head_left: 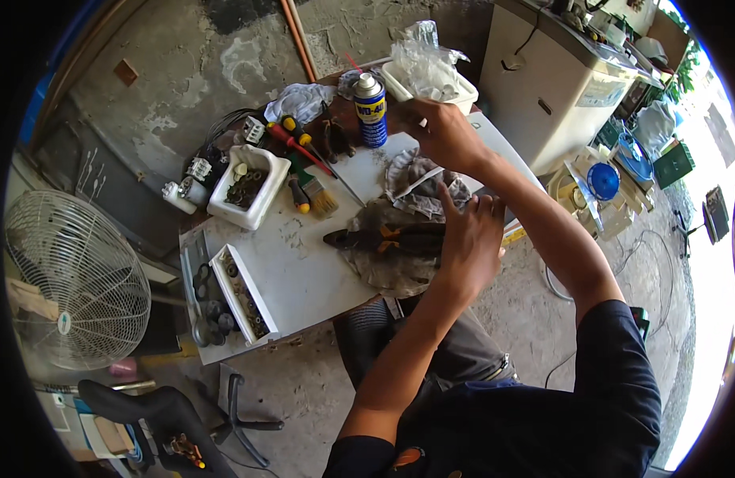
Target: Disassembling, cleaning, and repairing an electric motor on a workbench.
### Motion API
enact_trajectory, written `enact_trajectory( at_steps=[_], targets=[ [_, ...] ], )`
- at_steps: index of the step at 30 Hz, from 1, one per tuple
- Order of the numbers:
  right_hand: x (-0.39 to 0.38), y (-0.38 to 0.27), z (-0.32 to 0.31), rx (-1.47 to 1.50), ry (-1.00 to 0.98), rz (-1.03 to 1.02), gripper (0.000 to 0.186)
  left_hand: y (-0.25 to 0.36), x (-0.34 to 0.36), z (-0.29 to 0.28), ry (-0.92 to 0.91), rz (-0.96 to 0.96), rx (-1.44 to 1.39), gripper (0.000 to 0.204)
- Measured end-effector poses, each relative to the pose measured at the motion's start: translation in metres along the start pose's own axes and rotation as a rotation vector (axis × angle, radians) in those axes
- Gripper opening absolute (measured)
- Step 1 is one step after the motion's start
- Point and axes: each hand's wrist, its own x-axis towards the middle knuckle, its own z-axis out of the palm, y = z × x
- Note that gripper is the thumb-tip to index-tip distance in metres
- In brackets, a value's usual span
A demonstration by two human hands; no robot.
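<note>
A pair of dark pliers (pixel 367 240) with orange marks lies on a dirty grey cloth (pixel 391 276) on the table. My left hand (pixel 473 243) is over the handle end, index finger stretched out and the others apart; it hides whatever lies beneath. Beyond it, a crumpled whitish rag (pixel 399 177) holds a dark patch and a thin white strip (pixel 420 182). My right hand (pixel 445 137) reaches over the far side, fingers bent toward a blue spray can (pixel 372 119) with a red straw. Its fingertips are dark and blurred, so any grip is unclear.
Left of the cloth lie a brush (pixel 324 201), screwdrivers (pixel 292 139) and a white tub (pixel 252 191) of small metal parts. A long white tray (pixel 244 291) sits at the table's left edge. A fan (pixel 77 279) stands left; a white container (pixel 463 92) with plastic bags is at the back.
</note>
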Motion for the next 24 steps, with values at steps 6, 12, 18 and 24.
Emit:
enact_trajectory(
  at_steps=[6,12,18,24],
  targets=[
    [0.052,-0.009,0.045,0.055,0.300,0.070,0.094,-0.016,0.001,0.000,-0.019,0.063,-0.018,0.068],
    [0.053,-0.016,-0.002,0.283,0.272,0.235,0.084,-0.018,-0.006,0.002,0.021,0.089,-0.127,0.068],
    [-0.049,-0.032,-0.112,0.502,0.690,0.353,0.095,-0.018,-0.005,0.001,0.128,0.110,-0.131,0.050],
    [-0.207,-0.080,-0.123,0.086,0.504,0.473,0.082,-0.014,-0.006,0.014,0.161,0.080,-0.089,0.049]
  ],
)
